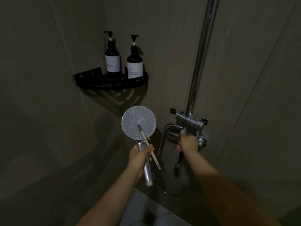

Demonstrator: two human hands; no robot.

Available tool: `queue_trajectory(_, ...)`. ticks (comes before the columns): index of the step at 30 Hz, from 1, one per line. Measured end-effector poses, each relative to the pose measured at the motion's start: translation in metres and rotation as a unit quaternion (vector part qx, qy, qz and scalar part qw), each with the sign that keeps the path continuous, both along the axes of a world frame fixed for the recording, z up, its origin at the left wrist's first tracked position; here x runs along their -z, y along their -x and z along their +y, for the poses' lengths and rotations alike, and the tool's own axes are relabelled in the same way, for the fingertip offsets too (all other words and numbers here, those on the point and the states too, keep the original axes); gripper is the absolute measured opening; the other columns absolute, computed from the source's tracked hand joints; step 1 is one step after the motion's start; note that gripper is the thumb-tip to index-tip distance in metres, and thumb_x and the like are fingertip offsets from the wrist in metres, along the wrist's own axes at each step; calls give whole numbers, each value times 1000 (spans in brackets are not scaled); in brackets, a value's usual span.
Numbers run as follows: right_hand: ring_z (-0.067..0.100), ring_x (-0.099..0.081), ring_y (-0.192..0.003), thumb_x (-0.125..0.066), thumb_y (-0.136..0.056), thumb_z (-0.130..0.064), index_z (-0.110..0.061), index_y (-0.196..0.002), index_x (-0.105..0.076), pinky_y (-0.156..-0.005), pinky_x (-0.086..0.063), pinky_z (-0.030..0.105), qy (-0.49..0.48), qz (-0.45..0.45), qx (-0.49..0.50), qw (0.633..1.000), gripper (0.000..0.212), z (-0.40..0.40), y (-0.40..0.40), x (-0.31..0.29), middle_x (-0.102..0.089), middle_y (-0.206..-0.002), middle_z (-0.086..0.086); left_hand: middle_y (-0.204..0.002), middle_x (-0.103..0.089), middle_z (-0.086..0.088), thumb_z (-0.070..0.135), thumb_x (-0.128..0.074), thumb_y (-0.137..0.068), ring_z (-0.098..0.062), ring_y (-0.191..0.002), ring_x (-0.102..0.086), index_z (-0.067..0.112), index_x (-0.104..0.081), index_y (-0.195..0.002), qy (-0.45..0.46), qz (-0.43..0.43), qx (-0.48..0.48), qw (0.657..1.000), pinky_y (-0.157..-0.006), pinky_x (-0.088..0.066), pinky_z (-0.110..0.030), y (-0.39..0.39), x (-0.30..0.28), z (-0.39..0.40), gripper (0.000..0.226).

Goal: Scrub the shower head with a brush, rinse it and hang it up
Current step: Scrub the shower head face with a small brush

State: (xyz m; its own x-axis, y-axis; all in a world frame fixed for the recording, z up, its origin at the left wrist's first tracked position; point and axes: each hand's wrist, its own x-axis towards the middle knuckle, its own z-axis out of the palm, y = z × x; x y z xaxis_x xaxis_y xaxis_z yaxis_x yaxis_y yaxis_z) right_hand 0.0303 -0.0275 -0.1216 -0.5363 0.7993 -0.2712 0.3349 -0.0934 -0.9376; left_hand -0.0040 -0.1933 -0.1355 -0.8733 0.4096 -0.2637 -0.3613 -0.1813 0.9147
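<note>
Head view, task's thing: the round white-faced shower head with a chrome handle is held upright in front of the tiled corner, spray face toward the camera, below the black corner shelf.
Head view, left hand: the left hand has its fingers wrapped closed around the chrome handle just under the disc, and the same grip pins the thin pale-handled brush, whose bristle end lies on the middle of the spray face.
Head view, right hand: the right hand is closed on the chrome mixer lever at the foot of the vertical chrome rail.
Head view, surroundings: two dark pump bottles with white labels stand on the shelf; no water shows at the nozzles.
Step, as judged: probably turning on the water for the rinse.
Handling, as judged: the head is rigid and light, but its polished handle will be slick when wet. Hold mid-handle with a full wrap. The hose will tug sideways, and the brush is thin and may slip out.
</note>
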Motion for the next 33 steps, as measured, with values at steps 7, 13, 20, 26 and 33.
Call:
queue_trajectory(7, 32, -54, -121, -37, -100, -28, -4, -123, -51, -95, -47, 41, 376, 152, 34, 914, 36, 38, 6, 6, -62, -112, 19, -72, -61, -8, 4, -60, -86, -15, -61, -58, 8, -57, -86, 20, 10, 19, 1000, -56, -48, -24, 5, 18, 12, 6)
queue_trajectory(13, 34, -55, -105, -40, -97, -6, -4, -103, -52, -91, -49, 43, 519, 299, 30, 800, 14, 45, 9, 12, -46, -134, 22, -71, -62, -8, 3, -60, -86, -14, -59, -57, 8, -56, -84, 28, 17, 10, 999, -53, -47, -23, 9, 24, 20, 7)
queue_trajectory(20, 14, -54, -79, -42, -97, -11, -6, -101, -52, -65, -51, 22, 492, 316, 12, 812, 13, 39, 8, 17, -54, -98, 12, -68, -64, -5, 2, -61, -85, -14, -59, -59, 9, -58, -79, 28, 14, 7, 999, -50, -48, -21, 13, 26, 21, 9)
queue_trajectory(26, 9, -40, -55, -39, -98, -20, -12, -83, -48, -38, -32, 14, 314, 111, -1, 943, 19, 34, 23, 6, -43, -68, 2, -67, -64, -6, 2, -61, -85, -16, -58, -59, 8, -58, -79, 33, 8, 3, 999, -55, -49, -26, 13, 33, 26, 9)
queue_trajectory(33, 27, -53, -122, -40, -96, -15, 7, -137, -36, -83, -47, 21, -222, -266, -52, 936, 47, 19, 45, 14, -49, -135, 17, -68, -64, -9, 2, -62, -83, -23, -62, -59, 9, -60, -75, 38, 15, 2, 999, -63, -49, -33, 9, 41, 29, 11)
